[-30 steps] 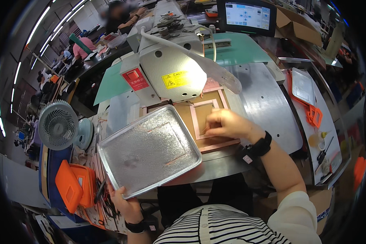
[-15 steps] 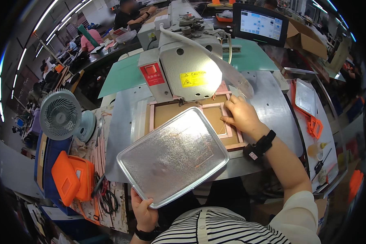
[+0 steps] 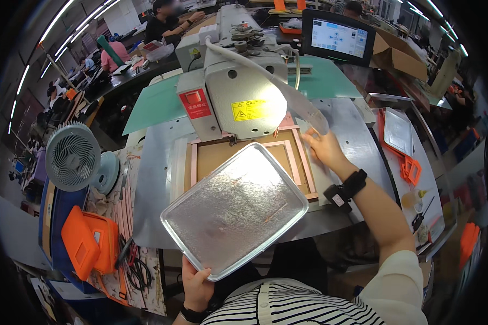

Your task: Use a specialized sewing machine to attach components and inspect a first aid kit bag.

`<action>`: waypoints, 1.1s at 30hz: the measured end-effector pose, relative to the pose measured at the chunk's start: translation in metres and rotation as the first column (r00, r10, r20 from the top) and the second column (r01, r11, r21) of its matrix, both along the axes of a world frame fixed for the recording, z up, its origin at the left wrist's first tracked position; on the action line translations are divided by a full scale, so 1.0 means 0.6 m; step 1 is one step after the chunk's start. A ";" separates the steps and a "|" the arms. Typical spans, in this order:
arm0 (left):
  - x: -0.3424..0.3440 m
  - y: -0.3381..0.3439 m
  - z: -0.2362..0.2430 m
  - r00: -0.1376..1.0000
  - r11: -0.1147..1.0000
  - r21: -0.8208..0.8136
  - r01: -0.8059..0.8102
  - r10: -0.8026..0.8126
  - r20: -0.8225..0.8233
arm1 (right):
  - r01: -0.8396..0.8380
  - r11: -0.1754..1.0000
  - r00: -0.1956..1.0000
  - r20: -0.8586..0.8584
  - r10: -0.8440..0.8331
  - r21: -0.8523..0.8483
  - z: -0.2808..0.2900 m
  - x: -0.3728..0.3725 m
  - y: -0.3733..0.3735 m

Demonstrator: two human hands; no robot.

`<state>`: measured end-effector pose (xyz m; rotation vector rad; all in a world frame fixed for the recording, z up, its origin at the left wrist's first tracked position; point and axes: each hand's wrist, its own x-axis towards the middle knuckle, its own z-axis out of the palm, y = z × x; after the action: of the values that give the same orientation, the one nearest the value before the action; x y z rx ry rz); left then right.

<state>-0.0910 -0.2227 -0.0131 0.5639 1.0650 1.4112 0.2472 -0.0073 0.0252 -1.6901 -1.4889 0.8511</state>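
Observation:
My left hand (image 3: 197,287) grips the lower corner of a shiny metal tray (image 3: 236,214), thumb on top. The tray is tilted over the front of the sewing machine's work area and hides part of a brown board (image 3: 217,160) edged with pink strips (image 3: 194,162). My right hand (image 3: 324,147), with a black band on its wrist, is closed at the right edge of that board, just below the machine's plastic tube. Its fingers are bent together; what they pinch, if anything, is too small to make out. Above the board stands the grey machine head (image 3: 244,97), its light on.
A fan (image 3: 73,157) and an open orange case (image 3: 95,241) with cables stand at the left. At the right are another metal tray (image 3: 398,130), an orange frame piece (image 3: 411,170) and a small bottle (image 3: 415,199). A screen (image 3: 339,38) stands behind; a person (image 3: 165,24) sits far back.
My right hand has moved from over the pink-edged board to its right edge, slightly outward. The tray stays in my left hand, shifted slightly. The whole view has shifted a little.

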 end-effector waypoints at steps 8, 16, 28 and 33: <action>-0.089 0.001 0.002 0.932 0.921 0.147 -0.361 0.362 0.023 | -0.223 0.894 0.902 -0.265 0.340 0.387 0.015 -0.070 -0.020; -0.170 -0.007 0.024 0.843 0.833 0.184 -0.522 0.536 -0.036 | -0.550 0.627 0.808 0.163 0.566 0.551 0.043 -0.170 -0.092; -0.172 0.009 0.042 0.854 0.850 0.224 -0.477 0.509 -0.113 | -0.820 0.494 0.569 0.506 0.648 0.289 0.013 -0.156 -0.147; -0.152 0.020 0.054 0.931 0.901 0.294 -0.319 0.356 -0.080 | -0.835 0.469 0.542 0.278 0.793 0.290 0.057 -0.131 -0.164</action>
<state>-0.1820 -0.2106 0.0192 0.7060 1.1158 1.8705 0.1688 -0.1055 0.0591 -0.6315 -2.4225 0.8284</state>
